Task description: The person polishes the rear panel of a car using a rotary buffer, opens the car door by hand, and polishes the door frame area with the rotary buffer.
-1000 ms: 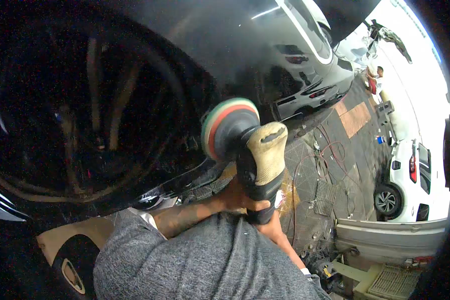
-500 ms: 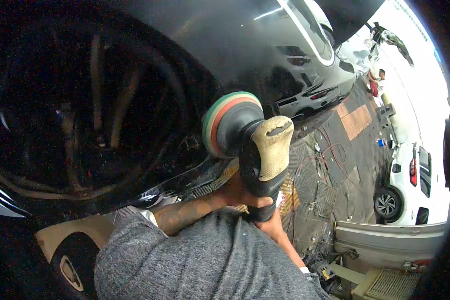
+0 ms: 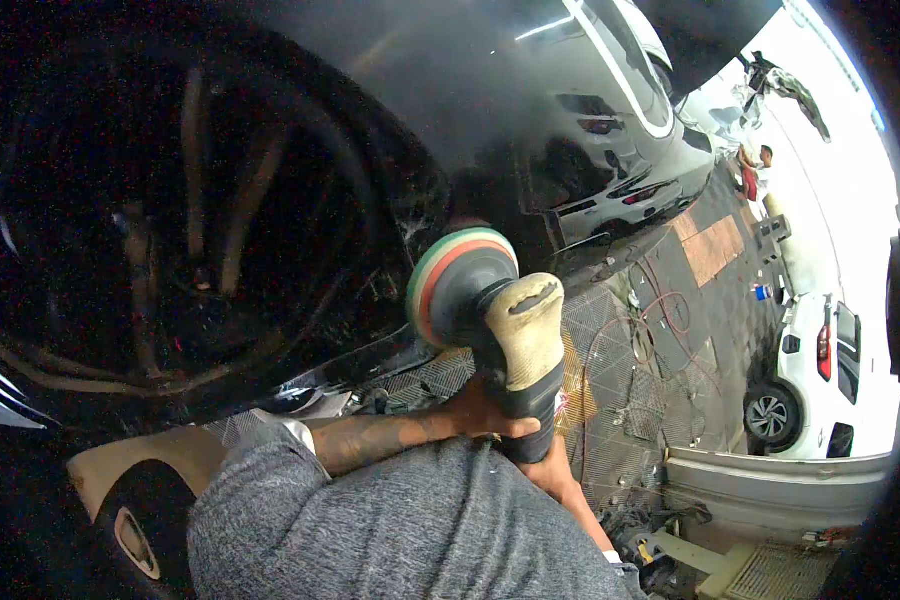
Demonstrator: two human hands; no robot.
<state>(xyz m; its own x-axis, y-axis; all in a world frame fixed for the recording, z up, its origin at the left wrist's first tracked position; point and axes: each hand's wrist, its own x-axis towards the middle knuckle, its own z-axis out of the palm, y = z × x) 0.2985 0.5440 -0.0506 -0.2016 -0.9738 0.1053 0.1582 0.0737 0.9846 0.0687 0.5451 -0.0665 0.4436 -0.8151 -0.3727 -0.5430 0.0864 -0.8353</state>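
A polisher (image 3: 526, 345) with a black body and a worn cream-coloured head stands before my chest. Its round pad (image 3: 432, 290), layered in green, cream and orange, faces the lower part of a glossy black car panel (image 3: 470, 140) just beside the wheel and appears to touch it. My left hand (image 3: 495, 412) is wrapped round the polisher's body, with the thumb showing across it. Lower down, my right hand (image 3: 553, 468) grips the rear end of the same tool; most of its fingers are hidden behind it.
A large dark wheel (image 3: 200, 220) fills the left. Red hose (image 3: 660, 310) lies coiled on the grated floor (image 3: 610, 400). A white car (image 3: 820, 370) stands at right, with a beige panel (image 3: 750, 490) nearer me. Another person (image 3: 755, 175) is at the far wall.
The polisher and both hands have moved down and slightly left, so the pad sits lower along the black panel. Both hands keep their hold.
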